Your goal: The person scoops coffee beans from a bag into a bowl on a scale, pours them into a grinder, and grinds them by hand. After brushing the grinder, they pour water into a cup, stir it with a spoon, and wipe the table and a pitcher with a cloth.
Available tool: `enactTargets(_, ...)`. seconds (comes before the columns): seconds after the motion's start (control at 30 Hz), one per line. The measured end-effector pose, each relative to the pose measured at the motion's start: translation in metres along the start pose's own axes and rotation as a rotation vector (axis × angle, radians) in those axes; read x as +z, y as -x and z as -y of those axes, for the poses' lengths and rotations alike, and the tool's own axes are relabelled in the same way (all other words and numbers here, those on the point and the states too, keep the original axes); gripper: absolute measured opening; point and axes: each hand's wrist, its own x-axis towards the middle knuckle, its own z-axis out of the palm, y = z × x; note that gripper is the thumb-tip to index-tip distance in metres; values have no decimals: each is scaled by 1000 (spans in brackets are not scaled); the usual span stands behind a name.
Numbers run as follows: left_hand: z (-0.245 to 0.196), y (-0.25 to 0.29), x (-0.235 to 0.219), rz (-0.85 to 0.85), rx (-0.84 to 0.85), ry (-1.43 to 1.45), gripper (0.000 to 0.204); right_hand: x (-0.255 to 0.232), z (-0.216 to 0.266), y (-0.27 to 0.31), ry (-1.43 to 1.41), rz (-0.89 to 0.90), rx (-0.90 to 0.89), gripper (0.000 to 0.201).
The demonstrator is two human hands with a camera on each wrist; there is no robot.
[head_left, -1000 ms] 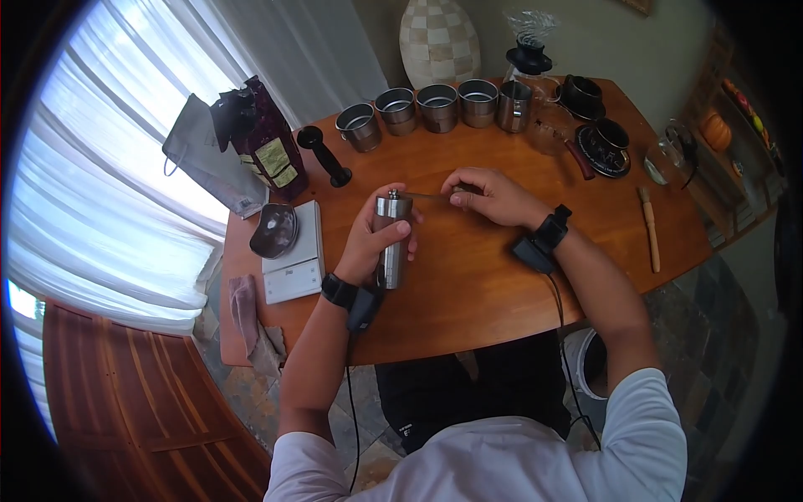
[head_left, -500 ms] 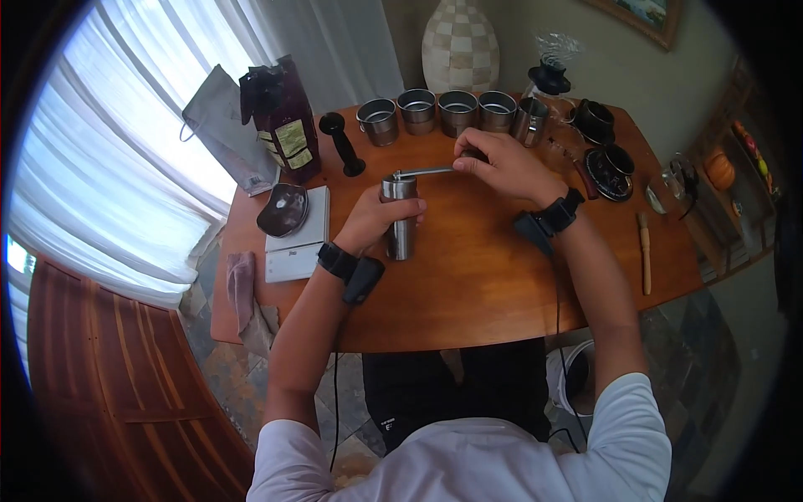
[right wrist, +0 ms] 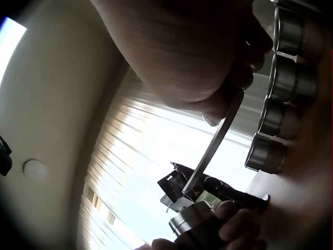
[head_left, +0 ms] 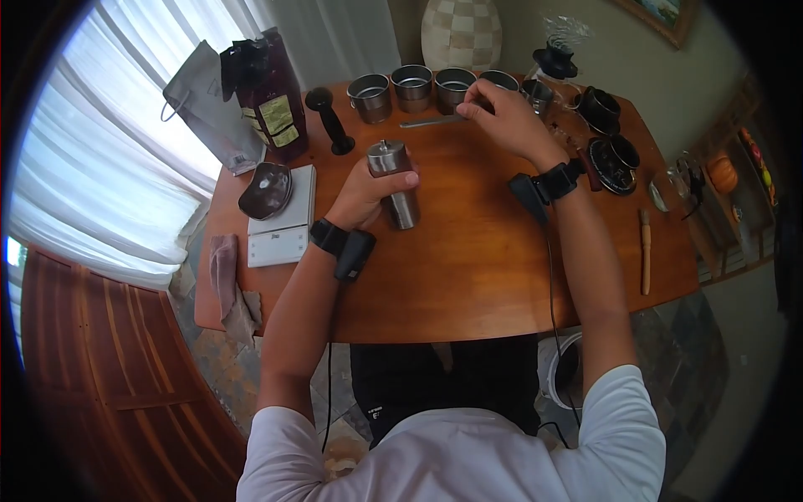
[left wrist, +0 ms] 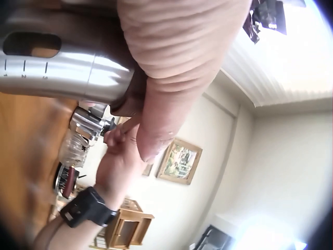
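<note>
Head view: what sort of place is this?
Probably a home dining area set up for coffee: a wooden table with a white scale and a glass dripper stand, beside curtained windows.

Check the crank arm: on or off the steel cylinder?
Off. The crank arm, held in the right hand, ends clear of the steel cylinder, and the cylinder's top peg shows bare.

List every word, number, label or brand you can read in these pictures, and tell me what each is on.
"1", "2" and, less clearly, "3": beside tick marks on the metal cylinder in the left hand.
Too small or blurred to read: the print on the white scale, the yellow label on the dark bag, and the mark on the black trousers.
</note>
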Motion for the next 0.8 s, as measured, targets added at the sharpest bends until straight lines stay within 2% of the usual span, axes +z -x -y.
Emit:
enactTargets(0.07,-7,1,-3,-21,-25,86,42,3,-13,-3,13,-24,-7,26)
enactTargets(0.1,-9,2,-3,-24,-23,87,42,8,-20,-5,-122,-59,-60,29)
enactTargets(0.13,-10,1,0,-30,-6,36,41,7,-16,-7,-252,-95,-113,32)
enactTargets(0.27,-1,1,1,-37,-3,-110,39,15,-2,-2,-412,-82,-182,31)
enactTargets(0.37,-3,2,-2,-21,-23,-26,39,20,6,1,-384,-27,-225,30)
enactTargets(0.43,-7,3,1,-56,5,-34,34,17,16,8,-531,131,-79,27)
enactTargets(0.5,-7,4,-1,-93,35,-39,31,16,25,13,-551,172,-89,26)
enactTargets(0.57,-6,3,-4,-91,43,131,44,10,39,18,-557,245,-92,25)
enactTargets(0.6,-6,2,-6,-95,53,134,44,9,41,18,-551,251,-99,25)
enactTargets(0.67,-11,1,-6,-44,73,227,63,5,40,19,-516,232,-176,24)
enactTargets(0.8,-17,3,-3,-16,86,238,70,-2,39,21,-606,309,-157,22)
